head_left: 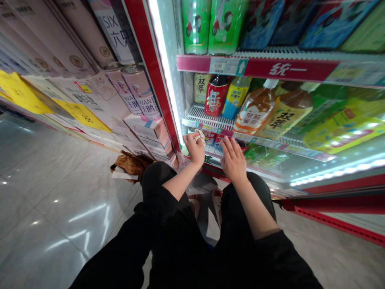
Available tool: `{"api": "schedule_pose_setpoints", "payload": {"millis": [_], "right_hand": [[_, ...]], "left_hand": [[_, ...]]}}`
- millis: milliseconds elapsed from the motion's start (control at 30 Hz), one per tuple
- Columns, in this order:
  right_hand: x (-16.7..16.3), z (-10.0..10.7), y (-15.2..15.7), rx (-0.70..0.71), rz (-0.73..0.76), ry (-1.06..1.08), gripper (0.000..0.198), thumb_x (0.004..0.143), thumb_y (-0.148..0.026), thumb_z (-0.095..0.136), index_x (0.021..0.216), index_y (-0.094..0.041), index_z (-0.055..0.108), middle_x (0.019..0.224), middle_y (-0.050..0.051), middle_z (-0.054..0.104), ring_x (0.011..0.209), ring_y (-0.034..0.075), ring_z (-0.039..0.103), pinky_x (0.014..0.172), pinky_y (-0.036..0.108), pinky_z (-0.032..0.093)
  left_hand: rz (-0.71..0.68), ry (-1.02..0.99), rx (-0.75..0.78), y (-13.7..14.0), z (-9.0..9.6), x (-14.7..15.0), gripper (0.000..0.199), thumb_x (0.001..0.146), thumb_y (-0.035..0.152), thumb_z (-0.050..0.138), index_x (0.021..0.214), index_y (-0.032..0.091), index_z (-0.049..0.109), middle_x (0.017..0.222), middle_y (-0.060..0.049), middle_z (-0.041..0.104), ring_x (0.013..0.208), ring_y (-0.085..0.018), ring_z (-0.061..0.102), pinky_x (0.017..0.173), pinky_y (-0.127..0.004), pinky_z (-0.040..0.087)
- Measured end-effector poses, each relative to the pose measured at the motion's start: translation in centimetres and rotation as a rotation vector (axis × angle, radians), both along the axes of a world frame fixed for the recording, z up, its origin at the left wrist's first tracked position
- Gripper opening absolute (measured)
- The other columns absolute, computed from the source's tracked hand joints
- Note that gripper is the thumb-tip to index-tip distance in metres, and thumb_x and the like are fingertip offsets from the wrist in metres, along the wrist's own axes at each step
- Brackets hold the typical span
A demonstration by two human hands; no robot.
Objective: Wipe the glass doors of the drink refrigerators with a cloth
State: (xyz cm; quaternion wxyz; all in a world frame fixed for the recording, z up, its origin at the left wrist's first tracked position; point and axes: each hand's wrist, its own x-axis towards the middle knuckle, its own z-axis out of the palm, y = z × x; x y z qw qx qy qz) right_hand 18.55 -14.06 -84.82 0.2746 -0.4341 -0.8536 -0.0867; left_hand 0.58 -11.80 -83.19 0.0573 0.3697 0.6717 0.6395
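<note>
Inside the lit drinks fridge, my left hand [194, 149] is closed on a crumpled whitish cloth or tissue [200, 136], partly hidden by the fingers. It is near the left end of the lower shelves. To its right, my right hand [234, 158] is held palm down with fingers stretched out, holding nothing. I cannot tell whether it touches the shelf edge [255, 138] just beyond it. On that middle shelf stand a red-labelled bottle [215, 96], a blue-and-yellow bottle [235, 96] and a large orange tea bottle [255, 106]. Cartons and bottles on the bottom shelf show partly behind my hands.
Pink cans [140, 90] and boxes [147, 132] are stacked left of the fridge's red frame [156, 76]. A brown bag [128, 165] lies on the tiled floor [72, 200] beside my knee. The upper shelf holds green bottles [224, 26]. At the right is the red door edge [337, 224].
</note>
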Motion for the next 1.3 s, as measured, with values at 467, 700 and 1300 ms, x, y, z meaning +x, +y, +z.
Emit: {"api": "schedule_pose_setpoints", "payload": {"millis": [467,700,1300], "right_hand": [[0.6,-0.1,-0.2,-0.018,-0.016,0.000,0.066,0.103,-0.009,0.046,0.169,-0.014,0.049,0.175,0.017,0.050,0.168,0.029,0.041,0.138,0.047,0.037],[0.2,-0.2,-0.2,0.034,0.009,-0.002,0.072,0.099,-0.006,0.046,0.171,-0.019,0.047,0.174,0.012,0.052,0.165,0.031,0.045,0.134,0.056,0.046],[1.0,0.1,-0.4,0.000,-0.029,-0.036,0.071,0.100,-0.007,0.044,0.171,-0.019,0.046,0.175,0.010,0.050,0.167,0.029,0.043,0.135,0.055,0.045]], "left_hand": [[0.068,0.019,0.038,0.3,-2.1,-0.1,0.034,0.088,-0.008,0.060,0.096,0.025,0.057,0.108,-0.006,0.062,0.110,-0.024,0.065,0.111,-0.040,0.050],[-0.016,0.059,0.095,0.6,0.1,-0.4,0.032,0.089,-0.007,0.060,0.095,0.024,0.060,0.106,-0.005,0.064,0.110,-0.022,0.065,0.111,-0.037,0.051],[-0.134,0.059,0.093,-0.1,0.3,1.8,0.029,0.088,-0.004,0.072,0.091,0.025,0.065,0.096,-0.001,0.067,0.105,-0.022,0.065,0.101,-0.035,0.052]]}}
